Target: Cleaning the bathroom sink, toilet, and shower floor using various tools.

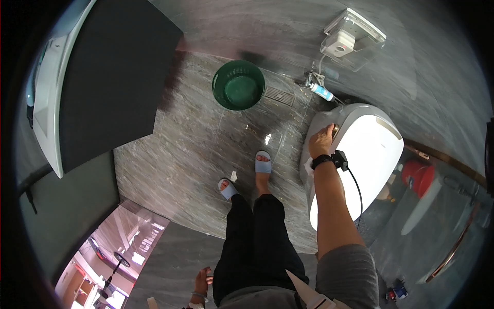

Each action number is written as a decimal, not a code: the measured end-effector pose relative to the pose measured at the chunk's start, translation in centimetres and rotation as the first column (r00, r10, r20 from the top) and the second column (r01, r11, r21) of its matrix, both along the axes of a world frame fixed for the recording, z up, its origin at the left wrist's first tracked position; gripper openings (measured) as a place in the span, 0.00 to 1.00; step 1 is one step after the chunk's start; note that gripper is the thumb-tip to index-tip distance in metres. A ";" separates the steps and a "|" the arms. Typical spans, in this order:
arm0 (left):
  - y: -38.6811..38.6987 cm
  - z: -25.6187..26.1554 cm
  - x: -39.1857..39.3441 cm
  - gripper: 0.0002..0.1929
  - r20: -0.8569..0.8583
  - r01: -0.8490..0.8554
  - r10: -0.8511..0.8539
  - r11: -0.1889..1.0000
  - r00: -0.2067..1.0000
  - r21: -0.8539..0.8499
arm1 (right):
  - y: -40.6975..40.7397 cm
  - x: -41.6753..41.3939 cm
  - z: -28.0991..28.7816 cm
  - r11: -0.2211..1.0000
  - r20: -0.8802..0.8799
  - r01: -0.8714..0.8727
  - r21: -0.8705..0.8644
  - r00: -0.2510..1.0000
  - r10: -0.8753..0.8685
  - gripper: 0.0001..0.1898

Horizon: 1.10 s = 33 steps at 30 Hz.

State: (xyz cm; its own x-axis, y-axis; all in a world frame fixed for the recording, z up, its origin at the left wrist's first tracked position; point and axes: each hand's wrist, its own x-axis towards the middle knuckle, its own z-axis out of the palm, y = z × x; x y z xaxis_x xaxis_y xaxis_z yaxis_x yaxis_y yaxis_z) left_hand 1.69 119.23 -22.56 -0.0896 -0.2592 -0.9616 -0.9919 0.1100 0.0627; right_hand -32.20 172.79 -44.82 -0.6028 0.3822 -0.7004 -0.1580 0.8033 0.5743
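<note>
My right hand (321, 143) reaches to the side of a white toilet (361, 154) with its lid down. Its fingers touch a round gold-coloured knob (335, 131) there; whether they grip it is hard to tell. A piece of white material (309, 167) shows beside the right wrist, partly hidden. My left hand (203, 280) hangs by my left thigh, fingers apart and slightly bent, holding nothing visible. A green bucket (239, 85) stands on the tiled floor beside a floor drain (279, 95).
A dark vanity cabinet (115, 77) with a white basin (48, 112) is at the left. A scrap of white paper (234, 176) lies near my feet. A glass panel (436, 231) stands right of the toilet, with a red bucket (418, 177) behind it. A clear wall box (353, 42) hangs above.
</note>
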 end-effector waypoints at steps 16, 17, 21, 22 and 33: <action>4.3 -3.6 0.5 0.30 -0.043 -0.131 0.134 0.989 0.990 0.074 | 3.3 -1.3 -3.5 0.991 -0.118 -0.087 -0.101 0.990 0.075 0.15; 3.7 -4.1 1.5 0.30 -0.040 -0.170 0.175 0.981 0.984 0.095 | 4.5 -2.4 -3.4 0.976 -0.170 -0.113 -0.185 0.982 0.081 0.12; 3.1 -8.1 4.5 0.22 0.037 -0.131 0.131 0.991 0.991 -0.004 | 12.7 -6.9 -1.3 0.881 0.077 -0.208 -0.425 0.962 0.264 0.07; 4.0 -8.5 3.6 0.21 -0.073 0.059 -0.060 0.998 0.996 -0.016 | 12.4 -7.0 -0.6 0.876 0.100 -0.154 -0.457 0.970 0.222 0.07; 6.9 -9.3 -1.3 0.20 -0.245 0.311 -0.316 0.949 0.917 -0.058 | 12.1 -6.8 0.3 0.770 -0.139 0.067 -0.634 0.970 -0.199 0.13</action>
State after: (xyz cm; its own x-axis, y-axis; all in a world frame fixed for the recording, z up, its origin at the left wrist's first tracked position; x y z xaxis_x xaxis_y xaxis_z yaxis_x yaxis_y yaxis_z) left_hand 0.41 126.18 -31.84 -0.4037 -0.1959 -0.8937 -0.8595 0.4159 0.2971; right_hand -39.05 184.89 -44.56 -0.7223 -0.0103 -0.6915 0.0346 0.9981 -0.0510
